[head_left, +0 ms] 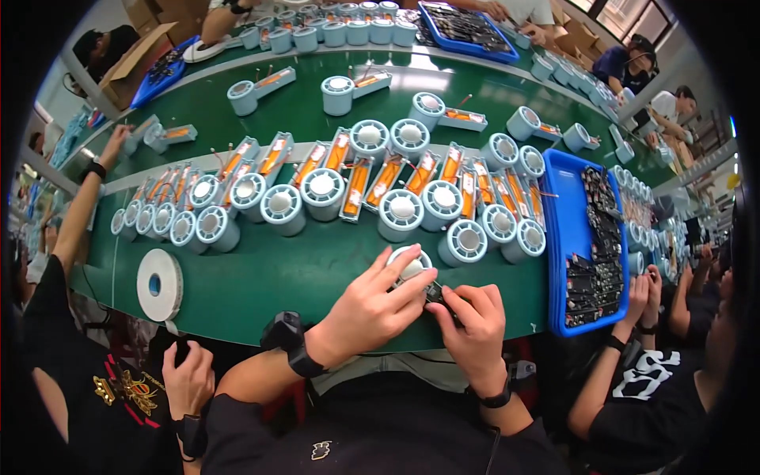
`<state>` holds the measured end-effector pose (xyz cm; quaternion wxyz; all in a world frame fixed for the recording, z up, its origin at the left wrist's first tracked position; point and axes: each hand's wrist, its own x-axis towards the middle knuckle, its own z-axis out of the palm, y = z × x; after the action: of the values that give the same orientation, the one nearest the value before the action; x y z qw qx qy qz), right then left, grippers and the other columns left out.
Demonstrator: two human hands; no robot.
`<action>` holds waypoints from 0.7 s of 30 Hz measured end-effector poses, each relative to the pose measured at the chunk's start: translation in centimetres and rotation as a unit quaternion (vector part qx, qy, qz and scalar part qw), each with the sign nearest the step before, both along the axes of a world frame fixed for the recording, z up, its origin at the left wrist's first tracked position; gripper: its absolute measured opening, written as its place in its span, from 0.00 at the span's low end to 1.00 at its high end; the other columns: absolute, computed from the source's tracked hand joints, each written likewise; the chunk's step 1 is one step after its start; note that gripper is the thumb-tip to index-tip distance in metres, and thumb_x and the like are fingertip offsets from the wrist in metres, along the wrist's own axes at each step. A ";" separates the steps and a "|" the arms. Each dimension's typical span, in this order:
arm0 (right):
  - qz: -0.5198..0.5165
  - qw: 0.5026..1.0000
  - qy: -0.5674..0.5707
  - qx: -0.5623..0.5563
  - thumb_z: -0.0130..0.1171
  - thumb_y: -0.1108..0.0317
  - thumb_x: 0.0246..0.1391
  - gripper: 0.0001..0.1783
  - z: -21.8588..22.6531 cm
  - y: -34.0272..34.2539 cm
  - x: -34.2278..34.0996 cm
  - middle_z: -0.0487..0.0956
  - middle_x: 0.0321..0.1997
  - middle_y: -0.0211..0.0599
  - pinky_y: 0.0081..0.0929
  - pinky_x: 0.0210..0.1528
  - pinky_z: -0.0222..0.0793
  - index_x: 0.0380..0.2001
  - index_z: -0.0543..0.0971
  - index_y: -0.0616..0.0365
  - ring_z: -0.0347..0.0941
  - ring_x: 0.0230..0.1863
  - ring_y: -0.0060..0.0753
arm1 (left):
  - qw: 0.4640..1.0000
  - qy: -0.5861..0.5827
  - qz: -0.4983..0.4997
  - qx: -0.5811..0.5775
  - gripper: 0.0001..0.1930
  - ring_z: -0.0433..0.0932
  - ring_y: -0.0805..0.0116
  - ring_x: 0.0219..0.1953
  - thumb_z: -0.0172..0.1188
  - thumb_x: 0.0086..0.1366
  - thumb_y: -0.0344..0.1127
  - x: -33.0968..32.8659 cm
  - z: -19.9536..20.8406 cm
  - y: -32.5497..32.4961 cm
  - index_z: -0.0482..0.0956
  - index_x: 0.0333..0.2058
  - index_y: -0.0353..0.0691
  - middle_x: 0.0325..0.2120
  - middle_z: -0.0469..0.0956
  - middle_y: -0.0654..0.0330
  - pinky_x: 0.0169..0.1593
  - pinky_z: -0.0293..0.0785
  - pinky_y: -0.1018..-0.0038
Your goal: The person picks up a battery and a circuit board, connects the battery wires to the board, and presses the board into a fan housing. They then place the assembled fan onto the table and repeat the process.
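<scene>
Left hand: yours (372, 305) is draped over a pale blue round unit (412, 267), fingers bent across its top and gripping it.
Right hand: here you (475, 324) are with thumb and forefinger pinched narrow on a small dark part (434, 293), right at the unit's near side; whether part and unit are joined, you cannot tell under those fingers.
Round unit: it sits in your grasp, over the near edge of the green counter (229, 305), just in front of the massed rows.
Rows: look ahead of you, finished in pale blue, a crowd of round housings (322, 184) with spoked tops, and among them slim casings (356, 188) carrying orange blocks.
Blue tray: off to your right (556, 237), heaped along one side and the near end with black parts (595, 289).
White roll: over on your left, a broad reel (172, 289) lies flat near the counter's edge.
Green belt: beyond the rows (293, 115), more units stand spaced out, and a co-worker's hand (120, 138) reaches in at far left.
</scene>
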<state>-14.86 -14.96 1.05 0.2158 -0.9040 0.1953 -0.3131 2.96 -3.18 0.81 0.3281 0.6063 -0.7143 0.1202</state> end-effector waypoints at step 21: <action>0.118 0.784 -0.338 0.506 0.42 0.55 0.76 0.26 -5.7 -1.1 -2.1 0.82 0.49 0.52 0.37 0.59 0.71 0.48 0.80 0.69 0.78 0.52 0.41 | 0.980 -0.035 0.019 -0.196 0.05 0.76 0.49 0.57 0.66 0.49 0.27 3.5 8.0 -0.4 0.78 0.24 0.40 0.46 0.81 0.62 0.55 0.78 0.51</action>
<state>-16.95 -16.10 -4.64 0.7301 -0.5168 0.1321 -0.4271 6.50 -3.57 8.82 0.4133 0.5390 -0.6761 0.2856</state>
